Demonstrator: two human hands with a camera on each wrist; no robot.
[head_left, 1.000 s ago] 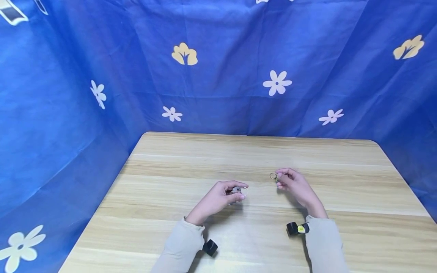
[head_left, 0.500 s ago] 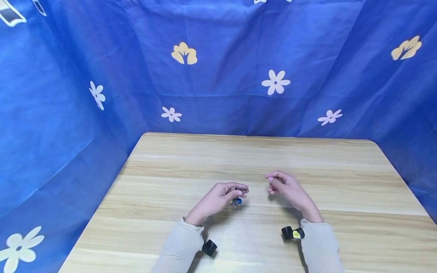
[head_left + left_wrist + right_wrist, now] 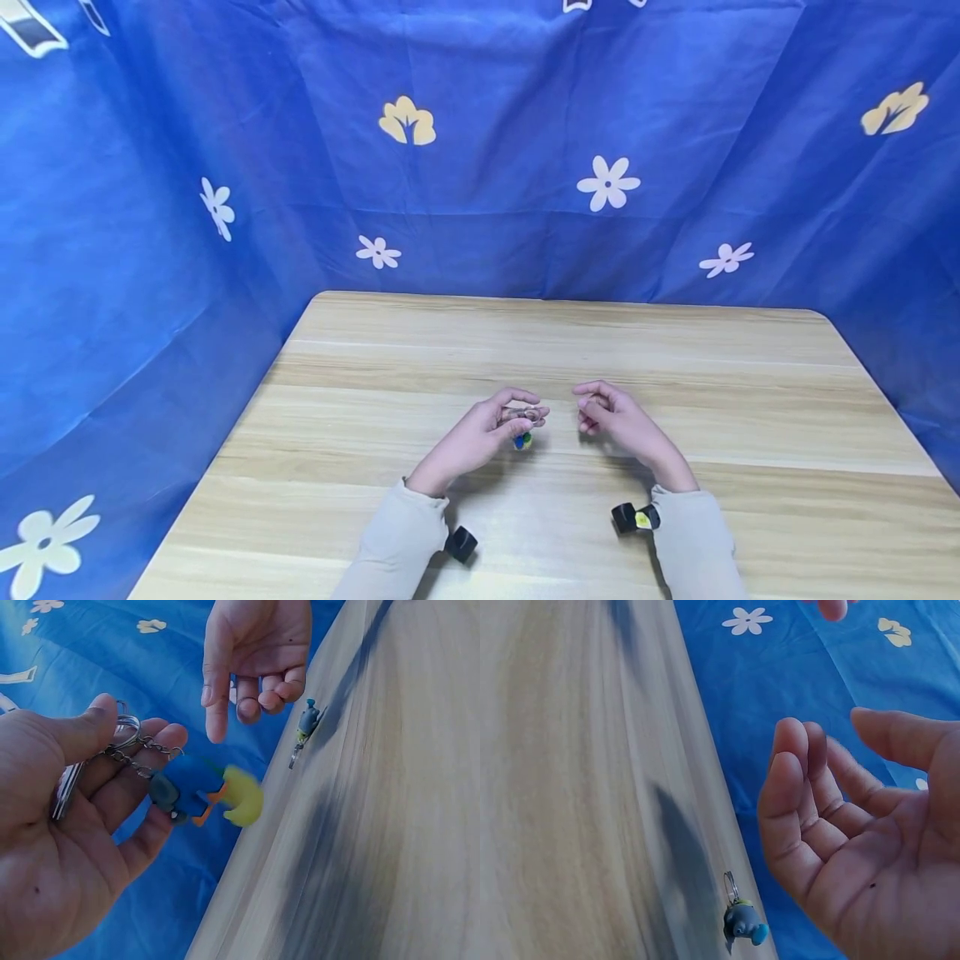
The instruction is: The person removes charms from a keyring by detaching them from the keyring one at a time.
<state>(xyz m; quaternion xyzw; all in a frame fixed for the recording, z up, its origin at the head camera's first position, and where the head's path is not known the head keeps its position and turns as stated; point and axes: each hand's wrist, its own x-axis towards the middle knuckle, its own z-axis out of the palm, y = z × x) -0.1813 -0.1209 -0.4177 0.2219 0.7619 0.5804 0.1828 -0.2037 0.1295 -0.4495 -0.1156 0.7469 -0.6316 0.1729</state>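
My left hand [image 3: 480, 437] pinches a metal key ring [image 3: 129, 733] between thumb and fingers. A silver key [image 3: 67, 787] lies against the fingers, partly covered by the thumb. From the ring's short chains hang a blue figurine [image 3: 187, 781] with a grey head and orange feet, and a blurred yellow charm [image 3: 246, 799]. Opposite it, my right hand [image 3: 622, 425] holds nothing, its fingers loosely bent in the right wrist view. Below that hand, a grey figurine keychain [image 3: 742, 921] with a teal tip and its own ring lies on the table; the head view hides it.
The wooden table [image 3: 420, 333] has rounded far corners. Blue cloth with flower prints [image 3: 480, 167] surrounds its back and sides. Black wrist cameras [image 3: 461, 544] hang beneath both sleeves.
The right hand has let go of the grey figurine keychain and moved left toward the left hand. In the left hand, the charms now dangle below the fingers, and the index finger has lifted.
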